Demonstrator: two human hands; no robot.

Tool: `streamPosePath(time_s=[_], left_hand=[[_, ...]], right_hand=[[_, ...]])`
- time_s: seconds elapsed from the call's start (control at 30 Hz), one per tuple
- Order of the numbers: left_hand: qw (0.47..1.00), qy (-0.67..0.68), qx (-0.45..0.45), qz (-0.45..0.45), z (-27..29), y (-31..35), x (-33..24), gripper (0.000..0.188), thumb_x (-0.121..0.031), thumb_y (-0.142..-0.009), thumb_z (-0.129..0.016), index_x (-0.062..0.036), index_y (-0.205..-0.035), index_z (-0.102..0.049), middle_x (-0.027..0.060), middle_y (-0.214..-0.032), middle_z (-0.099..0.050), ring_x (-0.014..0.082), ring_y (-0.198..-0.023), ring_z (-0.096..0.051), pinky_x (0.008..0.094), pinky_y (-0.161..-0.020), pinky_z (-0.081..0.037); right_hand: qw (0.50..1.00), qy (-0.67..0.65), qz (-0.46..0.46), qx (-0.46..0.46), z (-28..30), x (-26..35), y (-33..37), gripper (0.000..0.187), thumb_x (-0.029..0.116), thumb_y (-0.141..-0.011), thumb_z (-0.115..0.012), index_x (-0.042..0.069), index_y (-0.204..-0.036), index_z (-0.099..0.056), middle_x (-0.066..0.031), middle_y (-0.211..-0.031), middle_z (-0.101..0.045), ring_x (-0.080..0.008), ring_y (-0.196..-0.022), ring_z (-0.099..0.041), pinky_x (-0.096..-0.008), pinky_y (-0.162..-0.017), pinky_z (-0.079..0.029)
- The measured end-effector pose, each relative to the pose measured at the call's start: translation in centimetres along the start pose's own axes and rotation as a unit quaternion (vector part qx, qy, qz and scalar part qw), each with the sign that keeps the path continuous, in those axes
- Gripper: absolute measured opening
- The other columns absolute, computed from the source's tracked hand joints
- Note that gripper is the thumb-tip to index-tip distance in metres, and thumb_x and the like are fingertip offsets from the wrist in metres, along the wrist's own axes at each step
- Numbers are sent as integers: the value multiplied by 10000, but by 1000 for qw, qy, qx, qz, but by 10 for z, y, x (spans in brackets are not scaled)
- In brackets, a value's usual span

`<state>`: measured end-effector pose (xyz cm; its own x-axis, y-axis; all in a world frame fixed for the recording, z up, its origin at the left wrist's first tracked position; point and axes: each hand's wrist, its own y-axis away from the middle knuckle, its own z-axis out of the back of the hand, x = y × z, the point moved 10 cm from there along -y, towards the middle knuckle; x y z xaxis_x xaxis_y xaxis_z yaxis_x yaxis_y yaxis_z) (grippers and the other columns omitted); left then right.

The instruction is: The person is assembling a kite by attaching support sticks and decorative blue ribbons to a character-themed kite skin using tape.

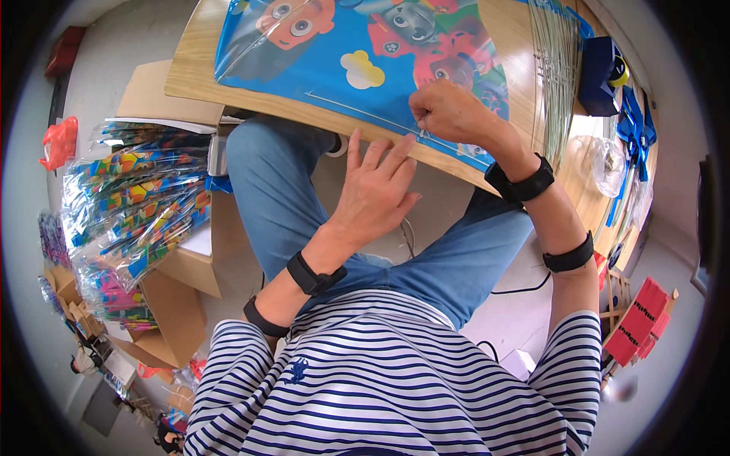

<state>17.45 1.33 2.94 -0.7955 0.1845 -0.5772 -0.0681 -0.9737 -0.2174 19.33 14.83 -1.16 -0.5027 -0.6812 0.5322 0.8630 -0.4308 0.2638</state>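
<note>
A blue sheet (pixel 304 72) printed with cartoon characters lies on the wooden table (pixel 190 64), under what looks like clear plastic. Along its near edge runs a thin white rod (pixel 346 108). My left hand (pixel 372 186) has its fingers spread, the tips at the table's near edge beside the rod. Above the sheet, just over the rod, my right hand (pixel 456 112) is closed in a pinch. Something small and pale shows under its fingertips; what the fingers hold is too small to make out.
A bundle of thin pale rods (pixel 553 76) lies at the table's right, beside a dark blue box (pixel 597 80). Blue ribbons (pixel 635 133) and a clear plastic bag (pixel 607 163) are farther right. At left, a cardboard box (pixel 179 308) stands by plastic-wrapped printed packets (pixel 137 197).
</note>
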Motion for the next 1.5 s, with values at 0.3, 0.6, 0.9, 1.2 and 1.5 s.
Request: streamPosePath(time_s=[0.3, 0.6, 0.9, 1.2, 1.5], left_hand=[[1000, -10, 4, -11, -4, -5, 0, 447, -177, -644, -805, -30, -1016, -605, 82, -1370, -519, 309, -1146, -508, 630, -1064, -289], [999, -26, 14, -26, -6, -7, 0, 472, -194, -639, -805, -24, -1030, -603, 95, -1342, -535, 305, -1135, -514, 645, -1076, -269], [997, -58, 8, -44, -8, -16, -8, 477, -234, -649, -790, 12, -1016, -611, 154, -1200, -573, 279, -1112, -525, 705, -1100, -179], [996, -78, 20, -40, -10, -17, -10, 571, -250, -612, -825, -9, -1076, -596, 115, -1212, -573, 261, -1097, -536, 672, -1110, -176], [995, -84, 17, -43, -10, -16, -10, 490, -245, -646, -789, 1, -1035, -623, 139, -1181, -582, 250, -1084, -530, 696, -1113, -165]], right_hand=[[1000, 10, 0, -26, 1, 1, 1, 85, 52, -673, -583, 8, -706, -647, -198, -741, -644, -405, -737, -619, -479, -624, -476], [999, 21, -2, -26, 1, 4, 2, 63, 35, -700, -573, 1, -708, -625, -196, -731, -623, -400, -738, -597, -475, -633, -462], [995, 91, -6, -48, 7, 6, 0, 86, 62, -681, -594, -5, -688, -647, -203, -708, -633, -402, -717, -616, -465, -631, -487], [996, -20, -46, -72, 20, -7, 7, 211, 149, -672, -735, -17, -797, -697, -168, -723, -654, -306, -648, -629, -403, -612, -492], [966, -89, -128, -204, 31, -13, 50, 211, 100, -698, -750, -15, -800, -606, -111, -660, -588, -205, -599, -566, -334, -565, -450]])
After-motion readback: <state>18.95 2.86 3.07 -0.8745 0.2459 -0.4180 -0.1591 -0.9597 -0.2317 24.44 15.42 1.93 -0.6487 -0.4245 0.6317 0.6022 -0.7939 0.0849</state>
